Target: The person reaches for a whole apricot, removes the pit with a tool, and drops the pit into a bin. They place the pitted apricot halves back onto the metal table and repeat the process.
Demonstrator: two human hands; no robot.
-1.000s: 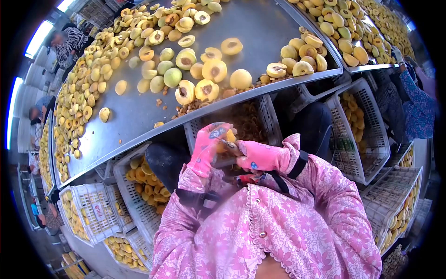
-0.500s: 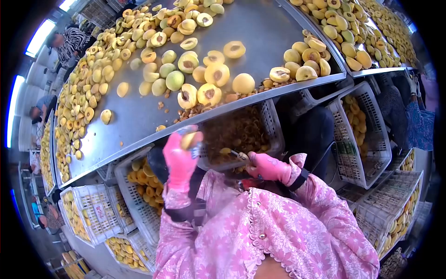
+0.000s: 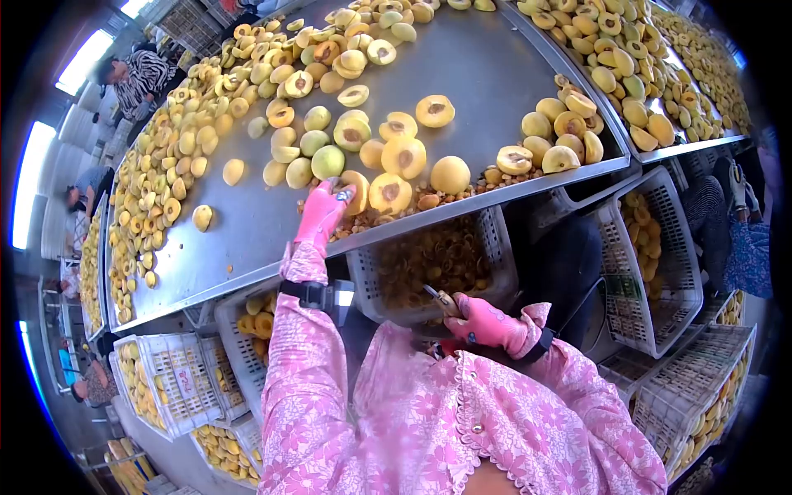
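My left hand (image 3: 323, 210), in a pink glove, reaches over the near edge of the metal table (image 3: 247, 198). Its fingers are closed round a halved yellow fruit (image 3: 355, 191), beside other halves. Pink-gloved too, my right hand (image 3: 487, 322) is closed on a small knife (image 3: 445, 303), whose blade points up and left. The knife is over the near rim of a white crate (image 3: 363, 285) that holds brown pits and scraps. Small brown bits lie along the table edge.
Yellow fruit halves (image 3: 186, 136) are heaped at the table's left and far side. Crates of fruit stand at left (image 3: 186, 384) and right (image 3: 652, 272). A second table of fruit is at upper right. Co-workers (image 3: 140, 78) are at left and far right.
My left hand has moved up from above the crate to the fruit on the table; the piece it held earlier is gone from over the crate. My right hand has shifted slightly down and right.
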